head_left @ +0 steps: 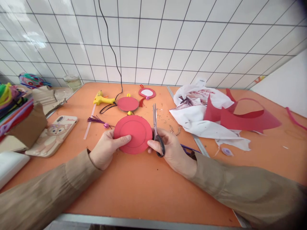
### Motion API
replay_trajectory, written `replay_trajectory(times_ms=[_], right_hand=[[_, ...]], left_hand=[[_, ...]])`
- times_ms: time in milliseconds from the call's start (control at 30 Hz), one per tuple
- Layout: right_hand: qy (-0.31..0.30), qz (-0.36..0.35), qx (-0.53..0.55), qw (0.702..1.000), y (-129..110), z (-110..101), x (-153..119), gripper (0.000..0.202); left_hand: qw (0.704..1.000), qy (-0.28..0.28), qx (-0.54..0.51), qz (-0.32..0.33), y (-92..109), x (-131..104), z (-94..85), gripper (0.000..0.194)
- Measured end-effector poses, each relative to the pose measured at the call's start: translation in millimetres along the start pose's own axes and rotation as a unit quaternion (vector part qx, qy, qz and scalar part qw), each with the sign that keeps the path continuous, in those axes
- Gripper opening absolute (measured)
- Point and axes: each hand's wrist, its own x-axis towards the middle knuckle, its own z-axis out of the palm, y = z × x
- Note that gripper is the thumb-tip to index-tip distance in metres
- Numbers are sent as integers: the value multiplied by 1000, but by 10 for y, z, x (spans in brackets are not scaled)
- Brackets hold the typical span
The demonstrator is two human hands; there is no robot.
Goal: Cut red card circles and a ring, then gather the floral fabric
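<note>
Red disc held between two hands

It is above the near-middle of the orange table, a ring line marked inside its edge. The left hand is clamped on its left side, thumb on top. The right hand is closed round the black-handled scissors, blades slightly apart and pointing away, while its thumb and fingers also pinch the disc's right edge.

Red printing runs across the white plastic bag to the right, but it is too small and creased to read; a pale tag at its top seems to carry print, also unreadable. The phone at left has a cartoon face on its case and no brand I can make out.

Just beyond the disc are a yellow bell and a smaller red piece; the yellow glue gun and purple tassel are to the left. Cut red sheets overlap the bag. The right hand partly covers a dark blue item, hard to identify.
</note>
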Motion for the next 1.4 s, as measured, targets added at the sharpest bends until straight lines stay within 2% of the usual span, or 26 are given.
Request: replay_trajectory(times_ms=[200,333,700,900,1400], right_hand=[[-17,-9,8,1000,42,-29,-5,39],[-29,-21,45,998,81,-64,-10,39],[-41,9,33,999,40,-58,-35,39],[-53,15,11,998,53,-70,-31,51],[-60,20,6,998,23,-74,-51,47]], left_hand=[[999,32,-12,-2,22,31,-25,26],[998,61,-32,-7,39,42,-49,27],[996,71,-46,-11,43,50,-65,29],[997,70,-40,-18,40,49,-66,29],[996,77,-35,0,16,60,-29,24]])
